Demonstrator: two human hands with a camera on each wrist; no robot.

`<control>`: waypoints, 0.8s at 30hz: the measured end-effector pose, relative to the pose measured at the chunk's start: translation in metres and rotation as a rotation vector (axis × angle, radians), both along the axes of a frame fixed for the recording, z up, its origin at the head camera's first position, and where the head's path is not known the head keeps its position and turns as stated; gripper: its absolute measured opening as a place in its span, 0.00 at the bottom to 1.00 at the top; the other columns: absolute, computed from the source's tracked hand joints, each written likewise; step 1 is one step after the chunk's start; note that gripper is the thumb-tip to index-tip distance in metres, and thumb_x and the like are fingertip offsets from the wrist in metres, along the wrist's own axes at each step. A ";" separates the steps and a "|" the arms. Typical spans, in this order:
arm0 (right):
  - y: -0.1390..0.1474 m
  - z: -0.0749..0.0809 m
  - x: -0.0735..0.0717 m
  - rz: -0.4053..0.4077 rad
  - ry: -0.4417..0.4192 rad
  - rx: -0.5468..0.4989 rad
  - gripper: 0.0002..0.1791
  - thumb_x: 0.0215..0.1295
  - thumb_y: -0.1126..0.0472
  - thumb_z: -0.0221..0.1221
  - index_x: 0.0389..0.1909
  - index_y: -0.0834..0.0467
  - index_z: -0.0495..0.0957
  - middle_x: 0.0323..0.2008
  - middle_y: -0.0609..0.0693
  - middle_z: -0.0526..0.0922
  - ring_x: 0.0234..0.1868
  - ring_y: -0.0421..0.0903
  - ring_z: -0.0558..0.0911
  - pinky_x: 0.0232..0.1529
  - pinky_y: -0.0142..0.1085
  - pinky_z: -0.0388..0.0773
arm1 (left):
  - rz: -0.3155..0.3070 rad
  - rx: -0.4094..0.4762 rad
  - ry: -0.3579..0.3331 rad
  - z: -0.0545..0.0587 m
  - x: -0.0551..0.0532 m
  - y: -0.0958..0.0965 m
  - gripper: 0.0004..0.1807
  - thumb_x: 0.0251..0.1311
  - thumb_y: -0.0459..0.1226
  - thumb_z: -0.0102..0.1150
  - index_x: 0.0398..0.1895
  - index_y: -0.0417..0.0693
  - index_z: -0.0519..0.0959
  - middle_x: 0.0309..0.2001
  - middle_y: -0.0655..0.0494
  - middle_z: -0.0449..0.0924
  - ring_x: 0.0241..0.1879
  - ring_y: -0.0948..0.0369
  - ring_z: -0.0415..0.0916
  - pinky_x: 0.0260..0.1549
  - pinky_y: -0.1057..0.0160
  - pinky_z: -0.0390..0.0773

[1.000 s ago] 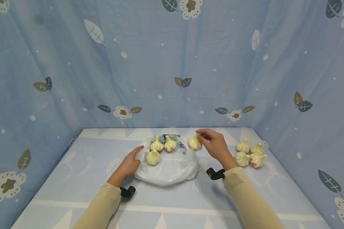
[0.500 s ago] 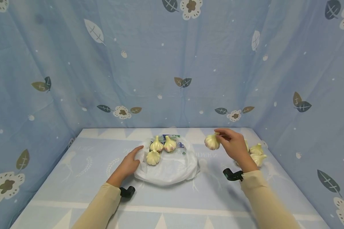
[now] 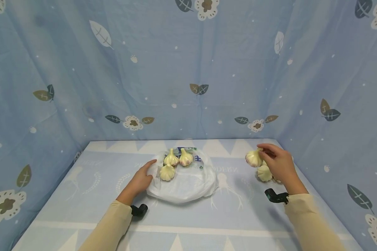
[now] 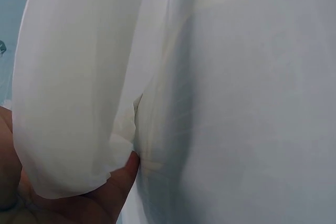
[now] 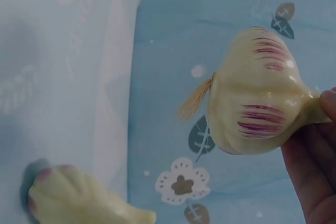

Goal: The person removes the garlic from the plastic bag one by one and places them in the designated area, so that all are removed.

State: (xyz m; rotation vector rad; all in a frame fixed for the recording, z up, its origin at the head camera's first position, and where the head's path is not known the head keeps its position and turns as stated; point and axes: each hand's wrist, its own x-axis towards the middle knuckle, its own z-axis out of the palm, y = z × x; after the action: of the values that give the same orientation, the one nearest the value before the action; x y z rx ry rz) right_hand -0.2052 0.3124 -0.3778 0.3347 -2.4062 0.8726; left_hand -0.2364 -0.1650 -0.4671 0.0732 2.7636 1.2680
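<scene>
A white plastic bag lies spread on the table with its mouth open. Three garlic bulbs are grouped in its left part. My left hand holds the bag's left edge; in the left wrist view the thin film passes between thumb and fingers. At the right, my right hand pinches a garlic bulb by its stem, up off the table. The right wrist view shows purple streaks on this bulb and a tuft of roots at its base.
Another garlic bulb sits on the table just below the held one, with more of the group hidden behind my right hand. A patterned cloth covers the table. Blue floral curtains enclose its back and sides.
My right hand has carried the garlic bulb rightward from over the bag's right edge to the bulbs at the right. The left hand and the bulbs in the bag have stayed put.
</scene>
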 end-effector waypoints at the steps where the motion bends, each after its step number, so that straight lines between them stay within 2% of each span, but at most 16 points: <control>1: 0.003 -0.001 0.002 -0.004 -0.002 0.003 0.15 0.65 0.62 0.61 0.52 0.55 0.81 0.44 0.56 0.86 0.38 0.13 0.71 0.38 0.10 0.69 | -0.001 0.001 0.001 0.000 0.000 0.000 0.38 0.60 0.25 0.39 0.76 0.55 0.53 0.76 0.40 0.50 0.75 0.41 0.45 0.70 0.37 0.51; 11: 0.030 -0.015 0.016 -0.042 -0.036 0.008 0.15 0.65 0.62 0.61 0.53 0.56 0.81 0.43 0.56 0.85 0.38 0.12 0.71 0.37 0.11 0.70 | -0.005 -0.004 -0.004 0.001 -0.001 0.000 0.38 0.60 0.25 0.39 0.76 0.55 0.53 0.76 0.40 0.50 0.75 0.41 0.46 0.70 0.37 0.51; 17: 0.045 -0.018 0.026 -0.069 -0.061 0.027 0.15 0.66 0.60 0.61 0.52 0.56 0.81 0.41 0.56 0.85 0.37 0.11 0.70 0.34 0.13 0.71 | -0.003 -0.004 -0.019 0.001 -0.004 0.000 0.38 0.61 0.26 0.39 0.76 0.56 0.53 0.76 0.41 0.50 0.75 0.42 0.45 0.70 0.38 0.51; 24: 0.057 -0.019 0.037 -0.076 -0.110 0.046 0.15 0.65 0.58 0.61 0.51 0.56 0.81 0.46 0.59 0.84 0.39 0.09 0.68 0.35 0.12 0.70 | -0.009 0.000 -0.030 0.001 -0.003 -0.001 0.39 0.61 0.25 0.39 0.76 0.56 0.52 0.76 0.41 0.48 0.75 0.41 0.45 0.70 0.37 0.51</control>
State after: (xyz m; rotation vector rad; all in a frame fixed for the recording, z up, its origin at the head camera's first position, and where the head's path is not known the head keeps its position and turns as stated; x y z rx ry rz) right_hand -0.1681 0.3697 -0.3968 0.2161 -2.5255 0.8217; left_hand -0.2397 -0.1664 -0.4657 0.0655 2.7351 1.2561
